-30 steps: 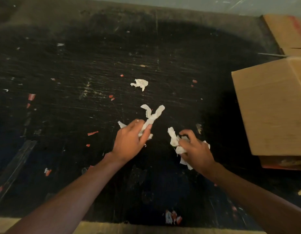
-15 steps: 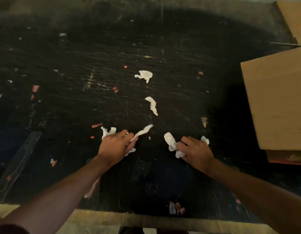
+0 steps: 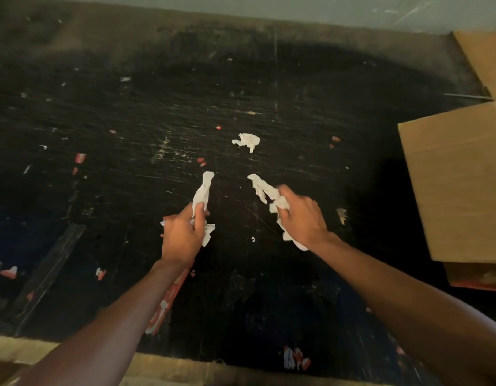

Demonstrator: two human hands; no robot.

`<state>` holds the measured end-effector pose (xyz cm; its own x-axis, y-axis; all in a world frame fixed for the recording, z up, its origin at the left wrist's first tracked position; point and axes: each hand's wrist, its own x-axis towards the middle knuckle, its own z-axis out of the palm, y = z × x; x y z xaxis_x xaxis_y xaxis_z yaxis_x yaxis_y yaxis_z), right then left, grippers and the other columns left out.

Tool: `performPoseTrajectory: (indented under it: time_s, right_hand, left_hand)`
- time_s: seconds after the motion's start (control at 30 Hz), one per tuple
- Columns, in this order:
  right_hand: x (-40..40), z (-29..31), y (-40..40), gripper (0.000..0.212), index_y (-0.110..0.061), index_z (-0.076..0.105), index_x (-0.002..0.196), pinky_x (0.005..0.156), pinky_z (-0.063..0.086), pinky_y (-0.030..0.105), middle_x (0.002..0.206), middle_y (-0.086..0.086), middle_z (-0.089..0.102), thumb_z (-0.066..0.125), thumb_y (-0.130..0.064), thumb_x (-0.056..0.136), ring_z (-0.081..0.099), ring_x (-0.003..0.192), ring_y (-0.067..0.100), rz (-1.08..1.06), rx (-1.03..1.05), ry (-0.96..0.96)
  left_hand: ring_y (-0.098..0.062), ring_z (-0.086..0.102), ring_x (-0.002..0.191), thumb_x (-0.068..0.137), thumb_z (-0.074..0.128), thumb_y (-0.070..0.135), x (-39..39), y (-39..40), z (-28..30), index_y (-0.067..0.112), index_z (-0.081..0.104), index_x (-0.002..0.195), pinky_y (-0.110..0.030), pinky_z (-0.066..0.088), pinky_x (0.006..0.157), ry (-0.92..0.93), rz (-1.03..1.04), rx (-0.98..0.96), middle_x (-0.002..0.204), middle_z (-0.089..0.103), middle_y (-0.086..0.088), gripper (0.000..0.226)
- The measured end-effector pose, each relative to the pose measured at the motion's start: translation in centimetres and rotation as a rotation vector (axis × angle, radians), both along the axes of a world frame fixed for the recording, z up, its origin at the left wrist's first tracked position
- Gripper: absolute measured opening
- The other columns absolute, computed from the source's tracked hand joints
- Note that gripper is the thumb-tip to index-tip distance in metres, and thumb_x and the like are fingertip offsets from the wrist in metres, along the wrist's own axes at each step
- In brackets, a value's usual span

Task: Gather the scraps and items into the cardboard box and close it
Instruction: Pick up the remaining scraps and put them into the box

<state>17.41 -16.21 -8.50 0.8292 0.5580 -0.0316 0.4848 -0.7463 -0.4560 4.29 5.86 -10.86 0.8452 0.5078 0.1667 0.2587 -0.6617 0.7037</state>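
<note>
Dark, scuffed black tabletop [image 3: 129, 218] fills the view, heavily scratched with pale streaks and dusty grey toward the far edge, where it meets a grey-green wall [image 3: 269, 6]. Light wooden edge strip [image 3: 168, 369] runs along the near side under the forearms. Left hand [image 3: 182, 235] is closed around a long crumpled white paper scrap [image 3: 203, 190] that sticks up past the fingers, with more white paper bunched below the palm. Right hand [image 3: 302, 215] is clenched on another wad of white paper scraps [image 3: 264, 189], one end pointing away and to the left. The two hands are apart, with bare table between them. One loose crumpled white paper piece [image 3: 248, 141] lies beyond both hands, roughly centred between them and untouched. Small red and white paper bits [image 3: 80, 157] are scattered left of the left hand; another red-white shred [image 3: 295, 361] sits near the table edge between the forearms. Brown cardboard box [image 3: 458, 185] stands to the right of the right hand, well apart, with one flap facing the camera; its interior is not visible. Second cardboard flap [image 3: 483, 59] lies further back on the right.
</note>
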Motion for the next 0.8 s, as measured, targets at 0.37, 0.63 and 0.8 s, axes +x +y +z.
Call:
performPoseTrajectory:
  time_s: [0.37, 0.63, 0.8]
  right_hand:
    - [1.6, -1.7, 6.3, 0.043, -0.022, 0.032, 0.139, 0.068, 0.045, 0.042, 0.116, 0.013, 0.063, 0.047, -0.022, 0.099, 0.065, 0.097, 0.035, 0.058, -0.383, -0.051]
    - [1.6, -2.5, 5.7, 0.037, -0.018, 0.043, 0.131, 0.076, 0.053, 0.044, 0.121, 0.009, 0.061, 0.054, -0.026, 0.097, 0.066, 0.101, 0.031, 0.154, -0.449, -0.091]
    - [2.8, -1.9, 4.8, 0.029, -0.018, 0.053, 0.118, 0.078, 0.055, 0.044, 0.105, 0.006, 0.068, 0.062, -0.029, 0.092, 0.066, 0.094, 0.026, 0.04, -0.142, -0.016]
  left_hand:
    - [-0.013, 0.044, 0.047, 0.104, 0.038, 0.028, -3.5, 5.0, 1.5, 0.021, 0.04, 0.063, -0.033, 0.034, 0.052, 0.063, 0.241, 0.018, 0.051, 0.045, 0.003, 0.042]
    - [-0.022, 0.061, 0.057, 0.104, 0.038, 0.031, -4.5, 6.4, 1.5, 0.015, 0.06, 0.082, -0.038, 0.047, 0.05, 0.158, 0.22, -0.04, 0.061, 0.058, -0.003, 0.034]
    - [-0.014, 0.061, 0.057, 0.103, 0.04, 0.029, -4.8, 6.5, 1.5, 0.01, 0.063, 0.091, -0.029, 0.044, 0.049, 0.18, 0.217, -0.043, 0.063, 0.061, -0.002, 0.032]
